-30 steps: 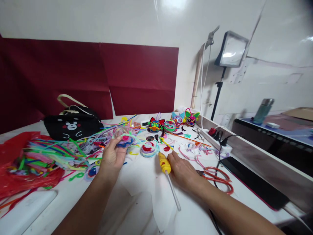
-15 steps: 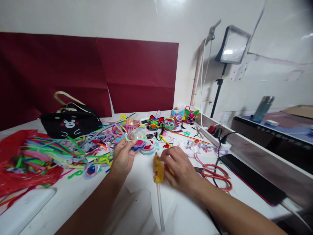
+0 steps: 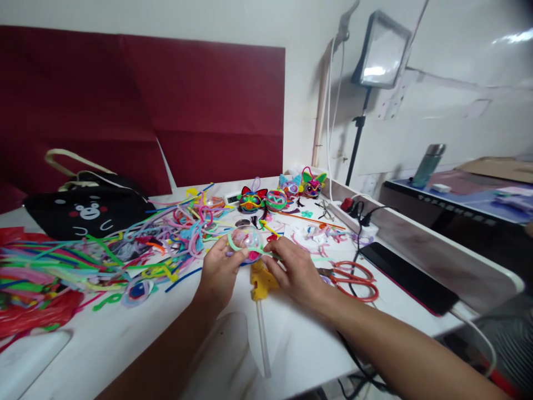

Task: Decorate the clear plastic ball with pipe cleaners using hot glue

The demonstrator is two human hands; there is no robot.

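My left hand [image 3: 219, 269] holds a clear plastic ball [image 3: 246, 242] with pink inside, wrapped by a pale green pipe cleaner [image 3: 291, 257]. My right hand [image 3: 291, 272] is closed, its fingertips pinching that green pipe cleaner right beside the ball. Below both hands a yellow glue gun [image 3: 261, 279] lies on the white table [image 3: 291, 344], its white glue stick [image 3: 262, 344] pointing toward me. Neither hand touches it.
A heap of coloured pipe cleaners [image 3: 104, 255] covers the left. A black bear bag [image 3: 83, 211] sits behind it. Finished colourful masks [image 3: 275, 197] stand at the back. Red scissors [image 3: 353, 275], a black phone [image 3: 410, 278] and a power strip [image 3: 353, 214] lie to the right.
My right hand let go of the yellow glue gun and moved up to the ball. My left hand brought the ball toward the centre. The view shifted rightward.
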